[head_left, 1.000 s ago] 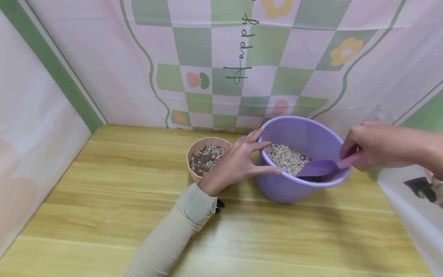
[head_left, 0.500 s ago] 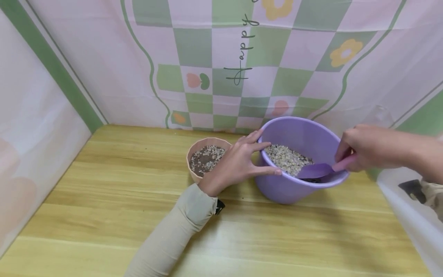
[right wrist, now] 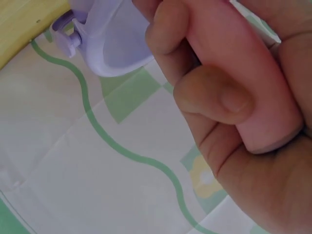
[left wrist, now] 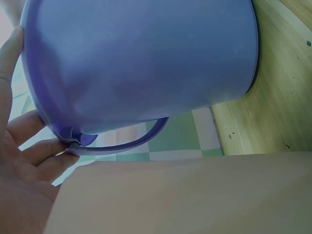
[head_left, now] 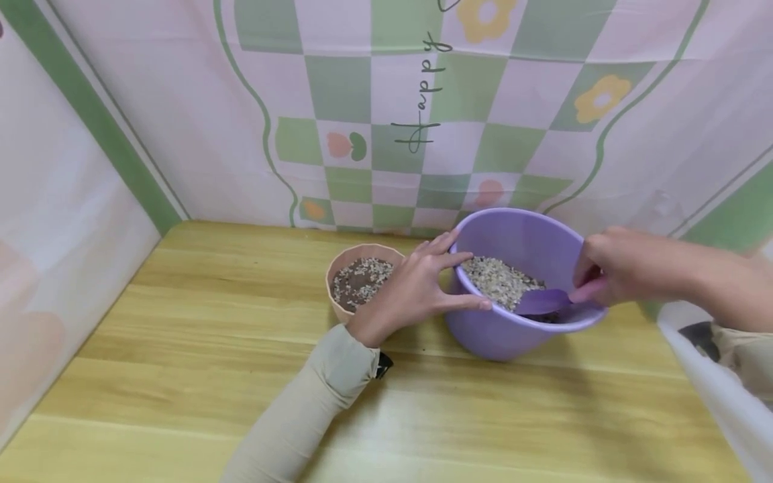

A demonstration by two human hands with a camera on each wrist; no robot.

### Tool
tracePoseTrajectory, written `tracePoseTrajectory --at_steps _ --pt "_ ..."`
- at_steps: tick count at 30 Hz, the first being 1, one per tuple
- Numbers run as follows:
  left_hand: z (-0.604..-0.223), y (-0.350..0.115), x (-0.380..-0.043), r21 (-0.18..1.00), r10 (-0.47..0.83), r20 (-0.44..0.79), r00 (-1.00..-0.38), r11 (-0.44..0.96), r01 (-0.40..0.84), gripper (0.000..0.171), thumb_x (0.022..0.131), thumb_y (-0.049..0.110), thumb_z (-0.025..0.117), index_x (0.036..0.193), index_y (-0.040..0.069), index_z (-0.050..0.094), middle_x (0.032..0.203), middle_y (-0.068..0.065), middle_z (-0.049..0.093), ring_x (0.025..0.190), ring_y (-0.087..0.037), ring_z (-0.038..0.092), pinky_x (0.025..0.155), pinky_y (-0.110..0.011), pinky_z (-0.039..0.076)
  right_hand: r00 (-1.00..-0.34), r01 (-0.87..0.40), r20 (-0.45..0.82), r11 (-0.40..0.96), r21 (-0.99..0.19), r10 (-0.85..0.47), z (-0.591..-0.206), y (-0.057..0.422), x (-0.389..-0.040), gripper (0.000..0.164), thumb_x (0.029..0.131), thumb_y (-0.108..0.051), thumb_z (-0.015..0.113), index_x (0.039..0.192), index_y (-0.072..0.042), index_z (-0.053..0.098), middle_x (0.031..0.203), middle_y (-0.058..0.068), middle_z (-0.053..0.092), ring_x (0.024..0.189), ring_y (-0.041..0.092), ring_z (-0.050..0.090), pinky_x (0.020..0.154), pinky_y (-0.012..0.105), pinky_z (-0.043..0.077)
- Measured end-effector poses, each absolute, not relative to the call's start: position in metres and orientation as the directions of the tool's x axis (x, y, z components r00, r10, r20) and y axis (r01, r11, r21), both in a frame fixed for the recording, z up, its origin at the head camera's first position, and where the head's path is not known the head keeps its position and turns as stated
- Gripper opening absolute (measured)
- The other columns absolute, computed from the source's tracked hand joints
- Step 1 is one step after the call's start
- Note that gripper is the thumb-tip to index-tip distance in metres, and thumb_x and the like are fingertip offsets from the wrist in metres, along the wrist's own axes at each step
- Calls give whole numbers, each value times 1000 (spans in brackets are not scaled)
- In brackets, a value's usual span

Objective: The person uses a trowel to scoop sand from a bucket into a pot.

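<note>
A purple bucket stands on the table, tilted in the head view, with pale grit mixed with dark bits inside. My left hand rests on its left rim, thumb and fingers spread and nearly straight. In the left wrist view some of those fingers touch the rim beside the hinge of the bucket's handle. With curled fingers my right hand grips the pink handle of a small trowel. Its purple blade lies in the bucket against the grit.
A peach faceted pot with brown soil and scattered pale grains stands left of the bucket, partly behind my left hand. The wood-grain table meets a patterned cloth backdrop. White sheeting hangs at the right edge.
My right hand has moved left with the trowel, whose blade has slid deeper toward the grit. My left hand, the bucket and the pot stay in place.
</note>
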State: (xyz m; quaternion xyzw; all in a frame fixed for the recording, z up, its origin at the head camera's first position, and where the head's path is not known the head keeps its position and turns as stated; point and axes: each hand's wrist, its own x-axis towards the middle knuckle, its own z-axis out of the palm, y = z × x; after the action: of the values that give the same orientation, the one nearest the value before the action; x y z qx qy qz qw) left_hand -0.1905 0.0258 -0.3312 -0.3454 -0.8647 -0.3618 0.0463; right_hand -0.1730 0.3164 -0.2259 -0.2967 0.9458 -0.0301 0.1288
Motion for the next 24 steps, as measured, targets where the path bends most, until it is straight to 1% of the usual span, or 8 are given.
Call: tracePoseTrajectory --at_steps 3,7,16,20,24 --pt "-331 25 -190 595 563 326 -759 502 628 85 73 66 77 141 18 59 163 -4 24 146 -39 27 114 -56 28 -788 -563 -214 816 -130 -577 -229 313 -174 19 74 -16 87 66 -26 73 61 -19 62 53 -4 52 50 18 50" --pt "-331 26 -190 595 564 329 -757 498 630 85 73 66 77 141 19 58 163 -4 24 146 -39 27 114 -56 28 -804 -534 -229 836 -127 -548 -232 310 -175 12 73 -17 87 73 -23 77 67 -14 67 55 -3 55 52 18 51" --pt "-332 26 -190 596 563 344 -752 488 638 84 73 65 78 140 19 59 163 -5 22 146 -34 28 115 -51 28 -801 -532 -234 834 -145 -551 -233 313 -175 11 74 -14 86 78 -21 78 73 -11 71 60 -3 60 56 16 53" --pt "-332 27 -189 599 559 352 -751 481 640 83 73 63 79 140 18 59 163 -6 23 146 -34 28 115 -51 29 -803 -536 -222 833 -138 -553 -235 314 -174 11 74 -16 86 79 -22 78 74 -11 71 61 -3 60 57 17 53" --pt "-332 27 -189 600 555 362 -749 476 643 83 73 63 80 139 17 59 163 -7 24 146 -35 29 115 -51 30 -812 -526 -222 842 -122 -540 -236 314 -173 10 75 -20 87 77 -22 77 73 -11 70 58 -2 58 55 17 52"
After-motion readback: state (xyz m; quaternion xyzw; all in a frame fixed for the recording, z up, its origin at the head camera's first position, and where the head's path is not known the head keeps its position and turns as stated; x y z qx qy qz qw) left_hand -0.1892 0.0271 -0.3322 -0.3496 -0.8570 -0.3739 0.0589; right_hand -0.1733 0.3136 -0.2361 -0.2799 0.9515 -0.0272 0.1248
